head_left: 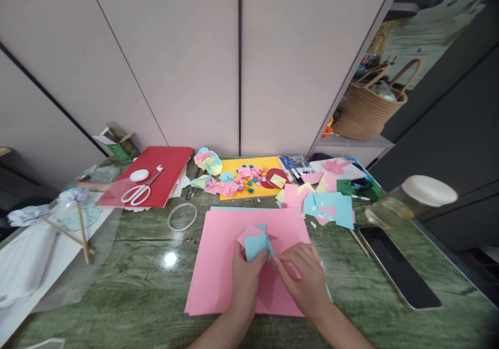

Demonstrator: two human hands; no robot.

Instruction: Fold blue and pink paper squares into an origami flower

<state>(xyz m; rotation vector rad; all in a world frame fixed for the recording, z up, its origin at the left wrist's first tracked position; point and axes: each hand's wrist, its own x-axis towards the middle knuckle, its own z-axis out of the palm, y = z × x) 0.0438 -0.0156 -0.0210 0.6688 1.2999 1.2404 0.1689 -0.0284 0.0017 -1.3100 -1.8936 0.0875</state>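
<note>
A small piece of folded paper (255,246), light blue and pink, is held up over a stack of pink sheets (218,286). My left hand (247,276) grips it from the left and below, thumb on the blue face. With thumb and forefinger, my right hand (302,276) pinches the blue edge at its right side. A light blue sheet shows along the far edge under the pink stack. Fingers partly hide the lower part of the folded paper.
White-handled scissors (141,188) lie on red paper (163,156) at the left. Behind the stack are a yellow sheet (234,166) with small coloured balls and paper scraps (331,208). A phone (397,266) and a lidded container (401,203) are at the right.
</note>
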